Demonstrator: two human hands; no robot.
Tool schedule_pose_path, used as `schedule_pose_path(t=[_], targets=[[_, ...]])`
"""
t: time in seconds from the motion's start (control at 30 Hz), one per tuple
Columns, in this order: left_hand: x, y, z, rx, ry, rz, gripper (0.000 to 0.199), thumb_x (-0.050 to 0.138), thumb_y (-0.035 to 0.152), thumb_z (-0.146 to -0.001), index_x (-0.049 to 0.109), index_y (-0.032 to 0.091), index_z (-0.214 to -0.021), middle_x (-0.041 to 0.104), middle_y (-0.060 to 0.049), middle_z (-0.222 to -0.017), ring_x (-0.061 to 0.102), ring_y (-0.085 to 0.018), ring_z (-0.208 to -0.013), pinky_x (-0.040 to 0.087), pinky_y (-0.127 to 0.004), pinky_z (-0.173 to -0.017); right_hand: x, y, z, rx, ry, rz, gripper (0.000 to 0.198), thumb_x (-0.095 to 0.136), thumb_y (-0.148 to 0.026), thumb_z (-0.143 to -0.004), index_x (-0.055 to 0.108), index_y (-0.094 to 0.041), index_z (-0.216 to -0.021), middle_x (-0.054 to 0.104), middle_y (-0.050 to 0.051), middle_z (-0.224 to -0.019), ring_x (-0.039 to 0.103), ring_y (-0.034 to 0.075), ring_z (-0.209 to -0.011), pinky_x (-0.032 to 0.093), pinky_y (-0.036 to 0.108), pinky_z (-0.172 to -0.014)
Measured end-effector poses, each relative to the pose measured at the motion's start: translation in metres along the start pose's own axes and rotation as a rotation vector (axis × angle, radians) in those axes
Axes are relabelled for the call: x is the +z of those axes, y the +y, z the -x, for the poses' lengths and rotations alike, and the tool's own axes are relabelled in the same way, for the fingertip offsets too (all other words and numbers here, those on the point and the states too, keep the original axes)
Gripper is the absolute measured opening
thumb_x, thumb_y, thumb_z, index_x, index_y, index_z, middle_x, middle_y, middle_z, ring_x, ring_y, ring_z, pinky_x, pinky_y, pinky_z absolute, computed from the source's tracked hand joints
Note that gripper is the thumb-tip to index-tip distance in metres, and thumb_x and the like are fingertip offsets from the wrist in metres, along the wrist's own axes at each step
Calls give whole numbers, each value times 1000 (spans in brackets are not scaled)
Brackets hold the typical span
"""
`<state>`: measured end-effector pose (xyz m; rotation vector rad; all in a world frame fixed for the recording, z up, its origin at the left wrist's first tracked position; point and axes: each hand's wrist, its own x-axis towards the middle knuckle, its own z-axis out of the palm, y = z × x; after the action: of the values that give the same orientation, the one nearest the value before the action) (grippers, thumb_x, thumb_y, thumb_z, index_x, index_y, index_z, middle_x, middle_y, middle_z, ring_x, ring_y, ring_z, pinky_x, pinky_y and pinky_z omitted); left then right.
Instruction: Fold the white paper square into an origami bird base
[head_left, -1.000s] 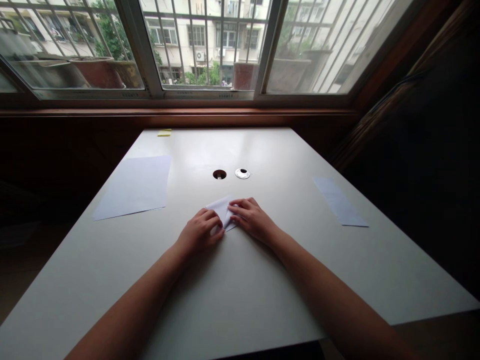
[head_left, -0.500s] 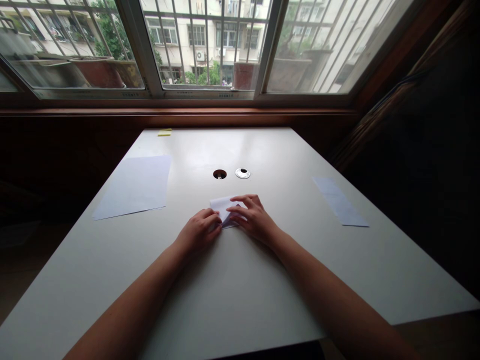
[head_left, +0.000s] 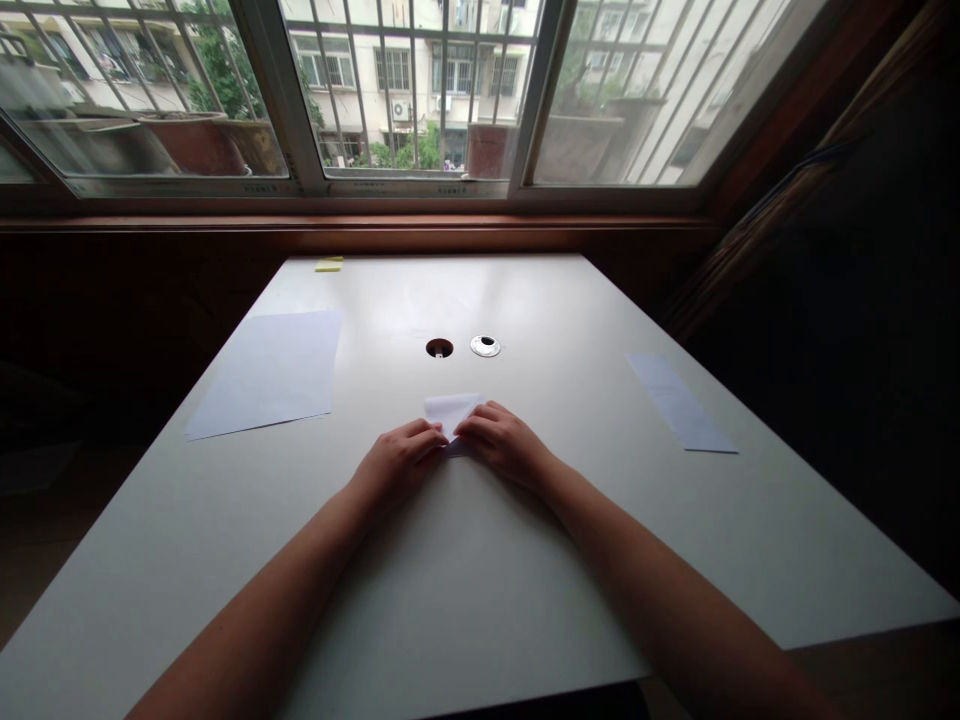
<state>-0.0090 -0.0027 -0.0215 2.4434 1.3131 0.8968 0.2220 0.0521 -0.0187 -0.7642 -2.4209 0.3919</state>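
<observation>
A small folded sheet of white paper lies on the white table between my two hands. My left hand is closed on the paper's left and near edge, its fingertips pressed together there. From the other side, my right hand has its fingers drawn together on the right part of the paper, where a slanting fold shows. Both hands cover part of the paper, so its full shape is hidden.
A larger white sheet lies to the left and a narrow paper strip to the right. Beyond my hands are an open cable hole and a round metal grommet. Yellow sticky notes sit at the table's far edge.
My right hand's fingers, spread and raised over the paper before, have come down and closed together on it. The left hand has shifted slightly right, and the raised flap is lower.
</observation>
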Motion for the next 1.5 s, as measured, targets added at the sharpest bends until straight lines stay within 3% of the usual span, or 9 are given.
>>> schedule_pose_path(t=[0.33, 0.67, 0.87, 1.17, 1.3, 1.37, 1.5], targets=[[3, -2, 2, 65, 43, -26, 22, 58, 24, -94, 70, 26, -113, 70, -4, -112, 71, -16, -92, 58, -27, -82, 0, 0, -1, 79, 6, -41, 15, 61, -13, -91, 70, -23, -98, 67, 6, -96, 57, 20, -91, 49, 33, -83], [2, 3, 2, 75, -11, -93, 27, 54, 26, -97, 68, 29, -120, 70, -2, -118, 71, -17, -100, 57, -32, -95, 1, 1, -1, 91, 17, -85, 13, 60, -18, -93, 71, -23, -98, 65, 6, -96, 59, 20, -93, 51, 35, -85], [3, 2, 2, 57, -1, -91, 25, 56, 24, -96, 71, 28, -115, 71, -3, -117, 71, -19, -100, 58, -32, -93, -2, 0, 0, 98, 43, -184, 14, 63, -21, -91, 70, -24, -103, 61, 6, -102, 61, 18, -91, 52, 32, -82], [-2, 7, -1, -21, -8, -56, 14, 56, 24, -95, 70, 24, -98, 71, -2, -108, 70, -18, -99, 55, -28, -85, -3, -1, -1, 62, 2, -121, 6, 64, -20, -90, 70, -22, -89, 66, 5, -92, 59, 20, -90, 50, 36, -83], [-2, 6, -3, 20, -37, -32, 9, 61, 26, -92, 69, 22, -91, 70, -4, -102, 68, -19, -98, 54, -31, -87, -4, -1, -1, 105, 7, -165, 5, 65, -20, -90, 69, -22, -87, 67, 4, -89, 59, 20, -89, 49, 34, -81], [-1, 5, -3, 67, -62, -18, 8, 62, 26, -92, 69, 22, -91, 70, -4, -102, 67, -19, -97, 53, -32, -88, -5, -1, -1, 153, 8, -201, 4, 67, -20, -88, 69, -22, -90, 67, 3, -88, 60, 19, -87, 49, 33, -81], [-3, 5, -4, 100, -88, 34, 9, 61, 24, -92, 70, 23, -93, 70, -5, -104, 66, -19, -96, 52, -32, -88, -5, 0, -1, 240, 17, -284, 20, 69, -21, -86, 67, -24, -106, 67, 2, -91, 62, 17, -85, 50, 31, -80]])
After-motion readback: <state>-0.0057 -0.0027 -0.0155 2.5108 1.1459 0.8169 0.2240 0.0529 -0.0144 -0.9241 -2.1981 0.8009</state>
